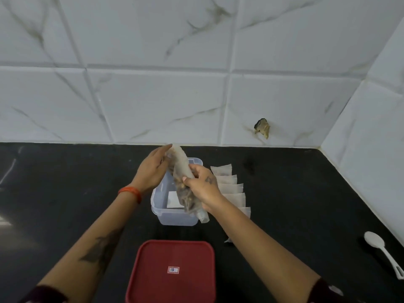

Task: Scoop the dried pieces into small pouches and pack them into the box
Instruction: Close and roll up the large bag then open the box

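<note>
Gripping the bag (pixel 183 182) over the box (pixel 160 206), left hand (pixel 150 171) closed at its 12 o'clock end, right hand (pixel 202 185) clamped mid-length, risks spilling pieces if tilted.

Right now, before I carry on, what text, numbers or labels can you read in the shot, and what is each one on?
"19": small white sticker with a red border, in the middle of the red lid nearest the camera.
White label inside the clear box: appears blank, partly hidden by the bag of dried pieces.
Row of small pouches, white spoon: no print visible.
</note>
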`<state>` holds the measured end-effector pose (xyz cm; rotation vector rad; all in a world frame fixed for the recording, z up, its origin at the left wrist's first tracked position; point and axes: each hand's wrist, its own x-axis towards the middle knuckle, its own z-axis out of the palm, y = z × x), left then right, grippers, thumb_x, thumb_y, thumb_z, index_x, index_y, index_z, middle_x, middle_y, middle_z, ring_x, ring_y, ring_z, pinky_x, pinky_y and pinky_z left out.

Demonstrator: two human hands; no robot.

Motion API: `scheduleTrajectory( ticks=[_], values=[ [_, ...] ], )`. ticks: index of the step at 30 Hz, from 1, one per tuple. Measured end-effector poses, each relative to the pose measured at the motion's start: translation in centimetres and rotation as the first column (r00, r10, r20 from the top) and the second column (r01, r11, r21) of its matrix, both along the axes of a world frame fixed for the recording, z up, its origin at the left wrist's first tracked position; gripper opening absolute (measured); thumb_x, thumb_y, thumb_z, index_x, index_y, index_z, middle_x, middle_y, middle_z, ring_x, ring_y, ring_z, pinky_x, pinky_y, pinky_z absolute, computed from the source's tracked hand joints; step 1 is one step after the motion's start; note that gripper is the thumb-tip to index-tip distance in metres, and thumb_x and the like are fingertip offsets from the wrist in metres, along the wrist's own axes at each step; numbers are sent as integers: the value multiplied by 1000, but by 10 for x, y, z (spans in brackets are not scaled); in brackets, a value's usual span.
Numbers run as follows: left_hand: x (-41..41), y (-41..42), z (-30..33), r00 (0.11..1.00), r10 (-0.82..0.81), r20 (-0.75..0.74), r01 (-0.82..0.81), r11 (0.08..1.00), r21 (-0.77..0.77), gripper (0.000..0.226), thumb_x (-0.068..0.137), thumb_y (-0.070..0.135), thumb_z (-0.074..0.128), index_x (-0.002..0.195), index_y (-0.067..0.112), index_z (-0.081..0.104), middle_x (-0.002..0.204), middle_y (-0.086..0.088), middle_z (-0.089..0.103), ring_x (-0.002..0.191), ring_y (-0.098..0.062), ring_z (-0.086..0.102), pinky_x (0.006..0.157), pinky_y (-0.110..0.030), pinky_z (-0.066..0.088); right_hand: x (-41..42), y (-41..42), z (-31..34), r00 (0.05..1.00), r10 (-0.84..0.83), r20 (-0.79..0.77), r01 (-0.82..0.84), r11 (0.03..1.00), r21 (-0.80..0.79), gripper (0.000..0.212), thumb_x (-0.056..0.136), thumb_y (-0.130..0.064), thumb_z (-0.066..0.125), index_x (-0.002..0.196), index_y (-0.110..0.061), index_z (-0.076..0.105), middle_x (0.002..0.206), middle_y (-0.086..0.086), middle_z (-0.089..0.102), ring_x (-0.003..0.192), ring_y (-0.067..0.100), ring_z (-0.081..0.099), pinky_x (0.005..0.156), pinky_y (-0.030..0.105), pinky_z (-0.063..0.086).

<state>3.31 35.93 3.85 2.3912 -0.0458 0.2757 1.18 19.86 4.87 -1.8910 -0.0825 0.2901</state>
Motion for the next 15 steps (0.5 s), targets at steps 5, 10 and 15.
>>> scheduleTrajectory(
  ticks=[5, 10, 15],
  values=[
    [5, 3, -18, 998, -19, -64, 28, 990, 140, 45, 98, 29, 44, 140, 12, 42, 149, -6, 36, 134, -23, 37, 109, -34, 29, 11, 12, -8, 998, 39, 48, -27, 973, -228, 39, 89, -14, 58, 127, -13, 46, 127, 5, 55, 109, 20, 56, 82, 23, 43],
    [4, -1, -33, 990, -90, 105, 39, 911, 411, 41, 91, 20, 59, 126, 0, 54, 132, -18, 53, 118, -35, 53, 108, -44, 33, 13, 20, -13, 987, 130, 98, -73, 890, -450, 28, 92, -16, 56, 118, -9, 50, 115, 10, 59, 95, 20, 56, 66, 19, 39],
    [5, -2, -41, 983, -138, 121, 32, 779, 627, 41, 67, 14, 82, 104, 4, 66, 102, -17, 68, 92, -31, 68, 95, -49, 45, 14, 28, -12, 962, 270, 45, -177, 741, -648, 24, 95, -22, 50, 110, -4, 57, 102, 14, 61, 82, 21, 54, 56, 19, 37]
  ],
)
